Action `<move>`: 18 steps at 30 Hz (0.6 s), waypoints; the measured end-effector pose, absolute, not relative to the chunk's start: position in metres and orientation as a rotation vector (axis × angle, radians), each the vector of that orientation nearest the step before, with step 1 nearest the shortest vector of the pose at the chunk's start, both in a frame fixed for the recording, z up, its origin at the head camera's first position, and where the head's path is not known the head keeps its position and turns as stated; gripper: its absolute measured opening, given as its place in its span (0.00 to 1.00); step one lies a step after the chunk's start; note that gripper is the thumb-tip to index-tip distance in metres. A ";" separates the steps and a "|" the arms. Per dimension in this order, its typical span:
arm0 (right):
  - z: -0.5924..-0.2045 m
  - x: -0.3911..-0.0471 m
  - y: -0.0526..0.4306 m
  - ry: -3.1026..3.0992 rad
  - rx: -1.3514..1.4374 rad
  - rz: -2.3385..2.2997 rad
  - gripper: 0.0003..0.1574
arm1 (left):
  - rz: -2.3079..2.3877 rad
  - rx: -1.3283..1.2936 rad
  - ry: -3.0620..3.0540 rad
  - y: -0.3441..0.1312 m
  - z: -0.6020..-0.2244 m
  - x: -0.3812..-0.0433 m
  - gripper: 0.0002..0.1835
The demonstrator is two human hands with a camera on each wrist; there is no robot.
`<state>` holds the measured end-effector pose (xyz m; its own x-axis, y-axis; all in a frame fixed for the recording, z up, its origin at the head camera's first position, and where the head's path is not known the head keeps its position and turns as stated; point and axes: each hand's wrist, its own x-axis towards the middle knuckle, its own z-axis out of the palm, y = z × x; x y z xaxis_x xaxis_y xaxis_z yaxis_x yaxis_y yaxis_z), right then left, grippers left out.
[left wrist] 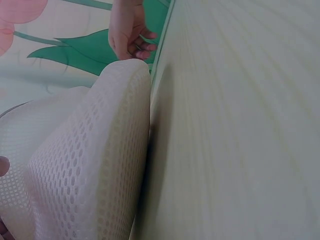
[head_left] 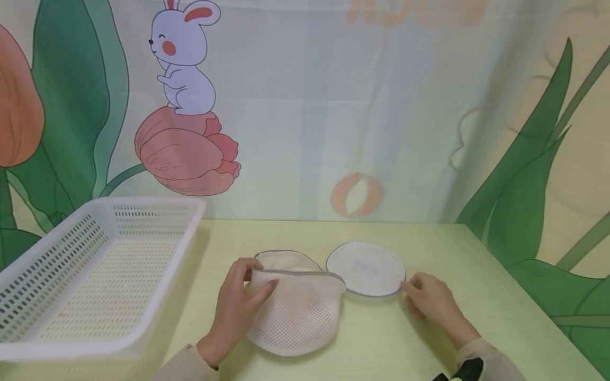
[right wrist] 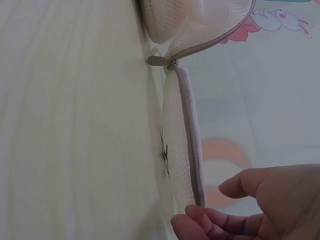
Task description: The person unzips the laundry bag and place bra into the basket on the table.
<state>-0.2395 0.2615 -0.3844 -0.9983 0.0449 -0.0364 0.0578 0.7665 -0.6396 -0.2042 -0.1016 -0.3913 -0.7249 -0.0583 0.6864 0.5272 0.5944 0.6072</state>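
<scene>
A cream mesh laundry bag (head_left: 296, 317) stands on the table with its zipped top undone. My left hand (head_left: 238, 304) grips its rim on the left side, thumb across the front and fingers behind. In the left wrist view the mesh side (left wrist: 95, 160) fills much of the picture and hides most of that hand. The round lid (head_left: 364, 269) lies folded out to the right, its zipper rim (right wrist: 192, 145) joined to the bag near the zipper pull (right wrist: 156, 61). At the lid's right edge, my right hand (head_left: 431, 299) touches the rim with loosely bent fingertips, its thumb apart.
A white plastic basket (head_left: 167, 296) with slotted walls stands on the left of the pale yellow table (head_left: 381, 338). Behind the table hangs a printed cloth (head_left: 286, 132) with a rabbit and flowers. A dark strap piece (head_left: 469, 370) shows at the right sleeve.
</scene>
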 end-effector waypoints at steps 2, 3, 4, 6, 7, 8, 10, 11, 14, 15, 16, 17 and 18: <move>-0.382 -0.239 0.262 2.939 0.079 -1.069 0.15 | -1.114 -0.369 -2.145 -0.102 -0.391 -0.204 0.20; -0.382 -0.239 0.262 2.938 0.075 -1.076 0.15 | -1.117 -0.367 -2.147 -0.102 -0.391 -0.204 0.20; -0.381 -0.239 0.261 2.938 0.075 -1.077 0.15 | -1.120 -0.365 -2.149 -0.102 -0.391 -0.204 0.20; -0.379 -0.238 0.261 2.942 0.066 -1.073 0.15 | -1.127 -0.360 -2.152 -0.102 -0.391 -0.204 0.20; -0.379 -0.238 0.261 2.943 0.060 -1.074 0.15 | -1.130 -0.359 -2.154 -0.102 -0.391 -0.204 0.20; -0.378 -0.238 0.260 2.942 0.058 -1.080 0.15 | -1.133 -0.357 -2.155 -0.102 -0.391 -0.204 0.20; -0.377 -0.238 0.260 2.943 0.051 -1.094 0.15 | -1.132 -0.356 -2.156 -0.102 -0.390 -0.204 0.20; -0.377 -0.238 0.259 2.943 0.048 -1.104 0.15 | -1.130 -0.356 -2.155 -0.102 -0.390 -0.204 0.20; -0.376 -0.237 0.258 2.945 0.038 -1.122 0.14 | -1.118 -0.359 -2.155 -0.102 -0.390 -0.204 0.20; -0.375 -0.237 0.258 2.946 0.035 -1.124 0.14 | -1.116 -0.359 -2.155 -0.102 -0.391 -0.204 0.20; -0.375 -0.237 0.257 2.947 0.030 -1.125 0.14 | -1.115 -0.359 -2.158 -0.102 -0.391 -0.204 0.20; -0.374 -0.236 0.257 2.949 0.030 -1.124 0.14 | -1.116 -0.357 -2.160 -0.102 -0.391 -0.204 0.20; -0.373 -0.236 0.256 2.953 0.026 -1.121 0.14 | -1.117 -0.357 -2.162 -0.102 -0.391 -0.204 0.20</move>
<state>-0.2361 0.2565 -0.3732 -0.9997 0.0214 0.0105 0.0090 0.7479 -0.6637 -0.2042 -0.1021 -0.3908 -0.7386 -0.0601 0.6715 0.5129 0.5964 0.6174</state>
